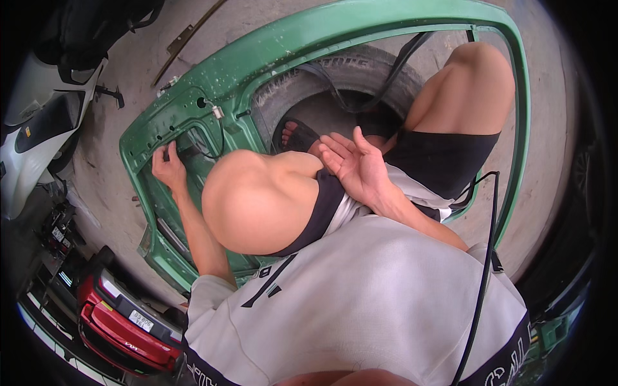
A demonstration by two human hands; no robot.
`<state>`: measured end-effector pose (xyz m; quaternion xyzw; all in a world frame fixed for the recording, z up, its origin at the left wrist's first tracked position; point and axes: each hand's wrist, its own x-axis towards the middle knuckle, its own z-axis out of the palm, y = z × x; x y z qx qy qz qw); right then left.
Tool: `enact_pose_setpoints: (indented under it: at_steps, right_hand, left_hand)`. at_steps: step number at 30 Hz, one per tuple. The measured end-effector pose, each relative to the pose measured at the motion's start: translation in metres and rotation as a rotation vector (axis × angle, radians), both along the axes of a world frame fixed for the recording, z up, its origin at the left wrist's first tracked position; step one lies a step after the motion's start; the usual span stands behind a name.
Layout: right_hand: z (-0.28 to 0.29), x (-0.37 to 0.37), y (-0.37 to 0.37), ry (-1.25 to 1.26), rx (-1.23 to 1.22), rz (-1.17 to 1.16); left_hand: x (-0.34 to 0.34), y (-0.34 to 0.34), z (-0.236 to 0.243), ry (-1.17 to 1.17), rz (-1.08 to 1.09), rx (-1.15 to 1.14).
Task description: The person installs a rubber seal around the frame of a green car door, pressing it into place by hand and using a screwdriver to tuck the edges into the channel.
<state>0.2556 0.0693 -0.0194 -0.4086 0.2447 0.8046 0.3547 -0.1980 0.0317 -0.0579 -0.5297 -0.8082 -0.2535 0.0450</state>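
A green vehicle door shell (277, 45) with a large window opening lies around my legs. At the left, my left hand (170, 170) is at the inner panel, its fingertips bent together at a row of small holes. Whatever sits between those fingertips is too small to make out. My right hand (362, 166) rests palm up over my lap, fingers stretched out, with nothing in it. A white connector (217, 112) on a thin dark cable hangs from the panel, a little right of my left hand. Below it is a cut-out in the panel.
Inside the window opening lies a worn tyre (347, 71), with a black rubber strip (402, 61) across it. A white motorbike (45, 122) stands at the left and a red vehicle (122, 328) at the lower left. On the floor beyond lies a thin metal bar (183, 42).
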Motion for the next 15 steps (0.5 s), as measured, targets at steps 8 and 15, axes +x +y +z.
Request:
enact_pose_setpoints:
  at_steps: [8,15]
  right_hand:
    - [-0.06,-0.045,0.074,0.188,0.211,-0.116]
    - [-0.078,-0.08,0.09,0.143,0.061,-0.442]
  left_hand:
    - [0.007,0.004,-0.012,-0.247,0.114,-0.043]
    - [-0.001,-0.008,-0.008,-0.204,0.079,-0.108]
